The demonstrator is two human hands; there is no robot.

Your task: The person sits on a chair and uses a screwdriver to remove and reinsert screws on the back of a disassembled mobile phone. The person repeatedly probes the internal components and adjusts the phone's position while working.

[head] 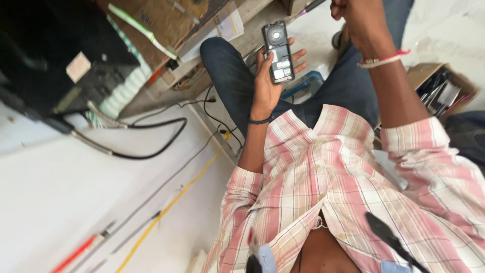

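My left hand [267, 83] is raised above my knee and holds a small black bar phone [278, 52] upright, back side toward me. The phone's rear cover is off, so a round speaker and the inner compartment show. A dark band circles that wrist. My right hand [359, 21] is up at the top edge of the view, apart from the phone, with a red and white thread at the wrist. Its fingers curl in and are partly cut off, so anything in them is hidden.
A black machine [45, 50] with a thick black cable [151, 151] stands at the left on a white surface. Yellow wire [172, 202] and a red-handled tool [76, 253] lie there. A cardboard box of tools [444, 91] sits at the right, and a blue object [309, 80] lies by my leg.
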